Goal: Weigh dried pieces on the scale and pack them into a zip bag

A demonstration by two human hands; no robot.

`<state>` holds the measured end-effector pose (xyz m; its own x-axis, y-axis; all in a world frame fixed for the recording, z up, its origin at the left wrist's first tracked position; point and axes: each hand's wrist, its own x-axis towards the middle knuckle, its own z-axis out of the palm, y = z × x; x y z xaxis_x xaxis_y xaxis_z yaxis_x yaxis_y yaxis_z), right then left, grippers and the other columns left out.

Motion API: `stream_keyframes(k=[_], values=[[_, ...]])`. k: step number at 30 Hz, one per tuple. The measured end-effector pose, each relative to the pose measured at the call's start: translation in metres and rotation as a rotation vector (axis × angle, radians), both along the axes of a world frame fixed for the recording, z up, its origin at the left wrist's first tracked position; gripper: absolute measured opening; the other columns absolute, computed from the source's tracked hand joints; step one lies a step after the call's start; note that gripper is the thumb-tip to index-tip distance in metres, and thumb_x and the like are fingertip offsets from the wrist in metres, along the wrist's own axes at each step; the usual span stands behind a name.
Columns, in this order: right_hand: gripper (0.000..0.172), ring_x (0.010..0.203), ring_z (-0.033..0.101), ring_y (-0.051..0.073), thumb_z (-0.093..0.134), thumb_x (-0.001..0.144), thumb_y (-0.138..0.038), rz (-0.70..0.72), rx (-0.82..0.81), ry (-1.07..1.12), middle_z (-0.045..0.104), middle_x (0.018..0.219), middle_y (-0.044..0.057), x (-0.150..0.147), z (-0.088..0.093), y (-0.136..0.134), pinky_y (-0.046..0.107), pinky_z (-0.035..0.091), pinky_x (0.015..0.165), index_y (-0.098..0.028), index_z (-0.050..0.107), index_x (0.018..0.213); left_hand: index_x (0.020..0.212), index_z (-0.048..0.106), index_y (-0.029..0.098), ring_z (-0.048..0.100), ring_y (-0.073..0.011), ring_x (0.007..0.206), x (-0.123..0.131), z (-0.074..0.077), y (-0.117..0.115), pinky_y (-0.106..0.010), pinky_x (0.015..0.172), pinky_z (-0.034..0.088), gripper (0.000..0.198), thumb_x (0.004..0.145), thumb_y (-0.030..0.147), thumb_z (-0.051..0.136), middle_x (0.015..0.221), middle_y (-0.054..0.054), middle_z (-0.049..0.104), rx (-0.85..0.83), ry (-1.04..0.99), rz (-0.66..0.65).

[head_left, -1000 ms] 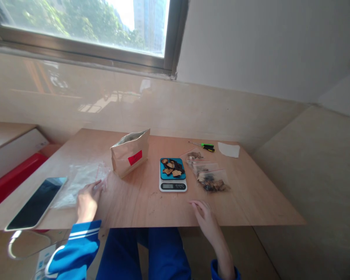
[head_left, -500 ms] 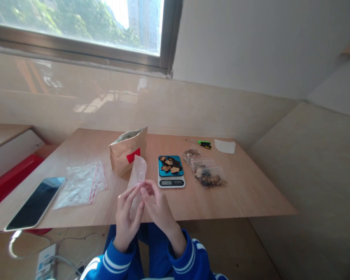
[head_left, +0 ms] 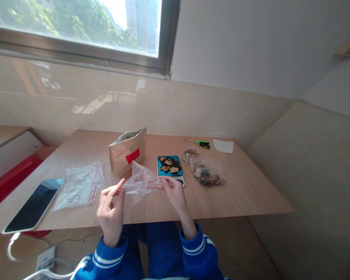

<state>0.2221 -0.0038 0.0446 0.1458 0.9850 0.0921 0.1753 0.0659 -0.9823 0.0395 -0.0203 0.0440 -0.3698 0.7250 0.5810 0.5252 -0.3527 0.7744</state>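
A small clear zip bag (head_left: 140,182) with a red seal line is stretched between my two hands above the table's near edge. My left hand (head_left: 111,212) pinches its left end, and my right hand (head_left: 174,191) pinches its right end. Just behind the bag sits a small scale (head_left: 170,168) with a blue tray of dried brown slices. A brown paper pouch (head_left: 127,151) with a red label stands open to its left. Filled zip bags (head_left: 204,173) of dried pieces lie to the right of the scale.
A pile of empty zip bags (head_left: 80,185) lies on the wooden table (head_left: 245,190) at the left, beside a phone (head_left: 34,204). A green-handled screwdriver (head_left: 202,144) and a white paper (head_left: 224,146) lie at the back right. A red and white box (head_left: 10,167) stands left.
My left hand took one empty bag from the pile and brought it to the middle. Both hands then met on it and have now pulled it out sideways between them.
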Motion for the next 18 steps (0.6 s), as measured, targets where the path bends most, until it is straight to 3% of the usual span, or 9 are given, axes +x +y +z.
stream_keyframes(k=[3,5,7,10,14,18], values=[[0.039,0.104,0.066,0.023,0.047,0.093,-0.045,0.137,0.079,-0.126,0.07,0.113,0.01,0.032,-0.008,0.017,0.038,0.053,0.09,-0.021,0.066,0.115,0.113,0.07,0.023,0.055,-0.0142,0.077,-0.007,0.007,0.002,-0.026,0.063,0.041,0.031,0.086,0.035,0.061,0.09,-0.003,0.06,-0.049,-0.051,-0.042],[0.039,0.123,0.055,0.025,0.051,0.092,-0.042,0.065,0.178,-0.341,0.061,0.131,0.011,0.054,-0.016,0.033,0.044,0.044,0.103,-0.023,0.061,0.124,0.113,0.07,0.022,0.053,-0.0143,0.075,-0.01,0.008,0.003,-0.027,0.065,0.041,0.033,0.086,0.037,0.062,0.089,-0.002,0.059,-0.06,-0.061,-0.055],[0.05,0.137,0.04,0.029,0.058,0.087,-0.038,-0.028,0.199,-0.589,0.047,0.145,0.014,0.075,-0.027,0.052,0.05,0.032,0.112,-0.021,0.054,0.134,0.113,0.069,0.023,0.053,-0.0142,0.074,-0.01,0.008,0.003,-0.027,0.067,0.042,0.033,0.086,0.039,0.061,0.088,-0.002,0.059,-0.09,-0.043,-0.067],[0.065,0.142,0.029,0.033,0.065,0.083,-0.037,0.022,0.11,-0.824,0.036,0.151,0.018,0.098,-0.046,0.077,0.053,0.026,0.114,-0.015,0.046,0.141,0.111,0.07,0.023,0.054,-0.0146,0.074,-0.01,0.004,0.003,-0.029,0.07,0.044,0.032,0.085,0.04,0.061,0.09,-0.002,0.061,-0.138,-0.024,-0.085],[0.053,0.137,0.039,0.03,0.06,0.086,-0.034,0.082,0.126,-0.868,0.049,0.142,0.019,0.108,-0.06,0.091,0.05,0.031,0.112,-0.014,0.053,0.134,0.098,0.072,0.02,0.058,-0.0179,0.083,-0.008,-0.002,0.007,-0.033,0.079,0.047,0.027,0.083,0.042,0.064,0.09,-0.003,0.058,-0.059,0.037,-0.059],[0.038,0.125,0.053,0.027,0.056,0.088,-0.024,0.059,0.183,-0.77,0.06,0.131,0.017,0.104,-0.057,0.086,0.048,0.037,0.108,-0.015,0.061,0.125,0.092,0.068,0.019,0.057,-0.0238,0.107,-0.005,-0.005,0.013,-0.041,0.095,0.045,0.024,0.084,0.041,0.063,0.108,-0.009,0.059,0.044,0.152,-0.047]])
